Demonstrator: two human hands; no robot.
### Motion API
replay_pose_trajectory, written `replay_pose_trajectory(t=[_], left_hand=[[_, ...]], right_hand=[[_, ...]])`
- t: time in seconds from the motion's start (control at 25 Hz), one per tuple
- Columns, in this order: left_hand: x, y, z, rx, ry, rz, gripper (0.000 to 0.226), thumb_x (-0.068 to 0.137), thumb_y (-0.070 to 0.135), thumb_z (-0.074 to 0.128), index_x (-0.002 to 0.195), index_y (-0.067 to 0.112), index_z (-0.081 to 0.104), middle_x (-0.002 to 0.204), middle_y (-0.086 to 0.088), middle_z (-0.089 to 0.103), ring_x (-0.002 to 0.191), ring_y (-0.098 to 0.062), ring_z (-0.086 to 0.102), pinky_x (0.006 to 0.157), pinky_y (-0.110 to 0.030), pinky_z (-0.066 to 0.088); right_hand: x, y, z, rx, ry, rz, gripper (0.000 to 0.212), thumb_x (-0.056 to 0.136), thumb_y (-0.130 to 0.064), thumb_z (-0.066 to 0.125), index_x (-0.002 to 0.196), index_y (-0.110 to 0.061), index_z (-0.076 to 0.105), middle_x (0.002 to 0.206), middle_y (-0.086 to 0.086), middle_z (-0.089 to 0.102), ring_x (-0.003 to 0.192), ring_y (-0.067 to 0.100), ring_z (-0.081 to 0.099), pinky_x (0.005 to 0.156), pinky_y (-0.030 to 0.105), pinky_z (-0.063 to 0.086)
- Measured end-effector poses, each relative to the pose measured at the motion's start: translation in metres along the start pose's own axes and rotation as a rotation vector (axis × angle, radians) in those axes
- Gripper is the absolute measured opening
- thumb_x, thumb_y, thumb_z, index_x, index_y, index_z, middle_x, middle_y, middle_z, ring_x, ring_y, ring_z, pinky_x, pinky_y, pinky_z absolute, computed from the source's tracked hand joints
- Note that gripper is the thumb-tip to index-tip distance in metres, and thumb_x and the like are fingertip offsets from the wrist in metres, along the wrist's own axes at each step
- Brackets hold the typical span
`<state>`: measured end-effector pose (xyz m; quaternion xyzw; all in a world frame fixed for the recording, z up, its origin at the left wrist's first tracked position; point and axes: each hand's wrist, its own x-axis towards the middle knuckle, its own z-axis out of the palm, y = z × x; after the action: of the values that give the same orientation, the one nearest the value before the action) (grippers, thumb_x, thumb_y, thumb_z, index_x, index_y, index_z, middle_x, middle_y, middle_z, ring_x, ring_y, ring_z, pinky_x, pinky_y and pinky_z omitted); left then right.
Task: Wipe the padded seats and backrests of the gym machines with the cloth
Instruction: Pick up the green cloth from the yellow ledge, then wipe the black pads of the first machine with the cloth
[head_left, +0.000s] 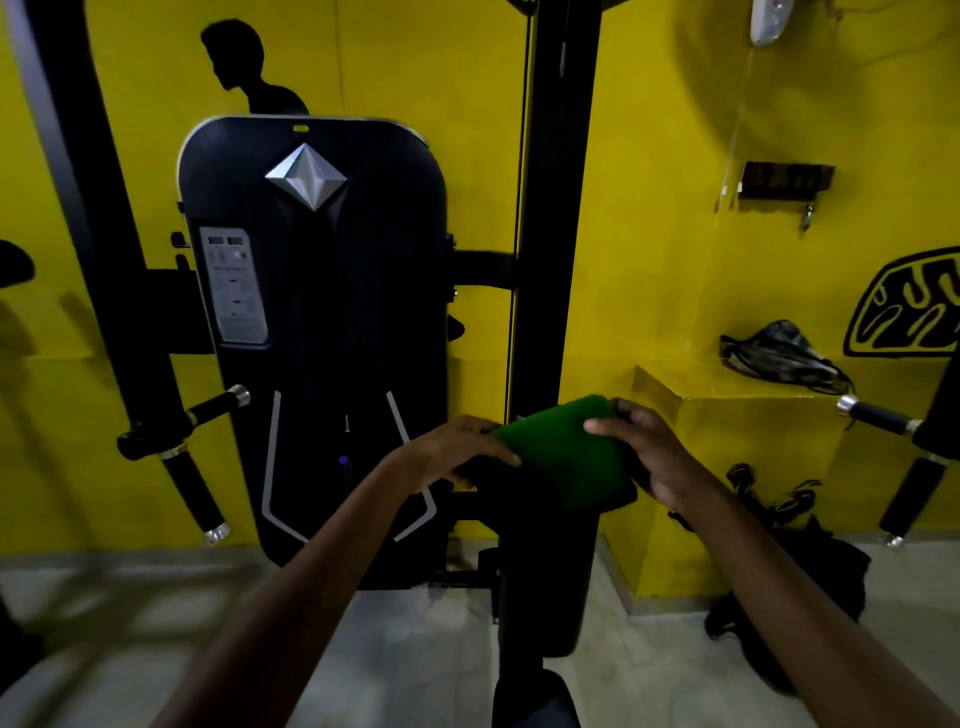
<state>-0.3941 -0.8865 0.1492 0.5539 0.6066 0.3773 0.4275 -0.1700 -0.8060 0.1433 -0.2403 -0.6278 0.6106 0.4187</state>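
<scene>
- The green cloth (563, 457) is draped over the top edge of a black padded backrest (545, 561), which runs down the middle of the view from the hands toward the camera.
- The left hand (457, 454) sits at the top left corner of that pad, fingers curled over its edge and touching the left border of the cloth; whether it pinches the cloth or only steadies the pad I cannot tell.
- The right hand (641, 449) grips the right side of the cloth, thumb on top and fingers wrapped round behind the pad's top right corner.
- Judging from this, the wipe of this backrest is at its upper end: the cloth covers only the top strip, and the long face of the pad below it looks yet to be covered.
- A rounded dark pad (535, 699) at the bottom edge of the view, just below the backrest, is probably the seat; the cloth is nowhere near it.
- No pad shows wet streaks or marks that would tell cleaned from uncleaned; the light is too dim for that.
- Beyond the pad stands the black weight-stack cover (317, 332) with a silver diamond badge, against the yellow wall (675, 260); it is hard casing, not padding.
- Handles of another machine (893, 457) show at the right edge, so more equipment likely remains.
- Dark bags lie on the floor (156, 587) at the right and on a yellow ledge (727, 395).
</scene>
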Motion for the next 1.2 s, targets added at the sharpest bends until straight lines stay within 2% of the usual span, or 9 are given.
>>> replay_pose_trajectory(t=[0.08,0.2,0.4,0.52,0.64,0.76,0.92,1.04,1.2], left_hand=[[0.007,0.0,0.007,-0.245,0.055,-0.008,0.029,0.082,0.023,0.068,0.109,0.014,0.062,0.108,-0.01,0.066,0.099,-0.026,0.063,0.079,-0.037,0.05],[0.014,0.004,0.029,-0.557,0.131,0.038,0.029,0.087,0.023,0.062,0.112,0.009,0.059,0.111,-0.014,0.062,0.1,-0.028,0.06,0.074,-0.038,0.051],[0.015,0.01,0.07,-0.629,0.213,0.1,0.015,0.089,0.015,0.061,0.104,0.017,0.059,0.109,-0.011,0.063,0.105,-0.029,0.06,0.064,-0.032,0.053],[0.012,0.005,0.067,-0.587,0.123,0.139,0.013,0.092,0.015,0.059,0.104,0.02,0.058,0.104,-0.006,0.064,0.09,-0.023,0.064,0.061,-0.031,0.056],[0.02,-0.007,0.058,-0.343,0.165,0.177,0.021,0.096,0.022,0.054,0.115,0.015,0.051,0.106,-0.008,0.061,0.074,-0.023,0.064,0.063,-0.034,0.056],[0.042,-0.026,0.038,0.289,0.301,0.273,0.041,0.096,0.022,0.053,0.133,0.007,0.043,0.134,-0.013,0.046,0.115,-0.027,0.052,0.092,-0.032,0.046],[0.069,-0.034,0.026,0.736,0.236,0.369,0.072,0.096,0.014,0.051,0.15,0.0,0.006,0.159,-0.013,0.007,0.146,-0.026,0.01,0.111,-0.02,0.013],[0.083,-0.04,0.032,0.705,0.222,0.416,0.073,0.094,0.008,0.052,0.149,-0.003,0.006,0.158,-0.016,0.01,0.146,-0.026,0.011,0.111,-0.017,0.013],[0.091,-0.047,0.027,0.681,0.279,0.419,0.066,0.094,0.005,0.048,0.15,0.003,0.012,0.158,-0.011,0.015,0.145,-0.023,0.017,0.105,-0.013,0.016]], right_hand=[[-0.001,0.0,0.0,0.271,-0.023,0.036,0.082,0.037,-0.033,0.095,0.109,-0.014,0.06,0.1,0.006,0.072,0.091,0.026,0.069,0.067,0.033,0.058],[-0.005,0.011,0.009,0.65,-0.037,0.054,0.089,0.046,-0.033,0.093,0.127,-0.021,0.057,0.119,0.01,0.066,0.104,0.028,0.066,0.077,0.04,0.058],[-0.012,0.028,0.033,0.722,0.139,0.179,0.064,0.077,-0.054,0.064,0.127,-0.014,0.059,0.122,0.016,0.063,0.106,0.032,0.064,0.085,0.044,0.054],[-0.004,0.008,0.029,0.524,0.334,0.227,0.027,0.087,-0.035,0.058,0.1,-0.012,0.066,0.094,0.014,0.072,0.08,0.03,0.069,0.07,0.037,0.052],[0.018,-0.005,0.016,0.406,0.548,0.162,0.019,0.083,-0.015,0.067,0.1,-0.009,0.062,0.104,0.015,0.065,0.094,0.033,0.062,0.076,0.041,0.051],[0.044,-0.006,-0.002,-0.128,0.715,-0.324,0.037,0.077,-0.004,0.07,0.106,-0.005,0.048,0.099,0.011,0.057,0.096,0.03,0.055,0.075,0.039,0.042],[0.075,0.035,0.003,-1.355,0.173,-0.339,0.064,0.075,-0.001,0.064,0.133,-0.004,0.038,0.132,0.017,0.051,0.128,0.033,0.043,0.106,0.047,0.029],[0.081,0.047,-0.004,-1.562,-0.075,-0.287,0.082,0.079,-0.004,0.057,0.15,-0.023,0.02,0.157,-0.006,0.02,0.146,0.015,0.011,0.117,0.046,0.002],[0.098,0.029,-0.018,-1.599,-0.103,-0.231,0.078,0.079,0.001,0.051,0.148,-0.027,0.027,0.156,-0.007,0.023,0.144,0.016,0.019,0.115,0.043,0.014]])
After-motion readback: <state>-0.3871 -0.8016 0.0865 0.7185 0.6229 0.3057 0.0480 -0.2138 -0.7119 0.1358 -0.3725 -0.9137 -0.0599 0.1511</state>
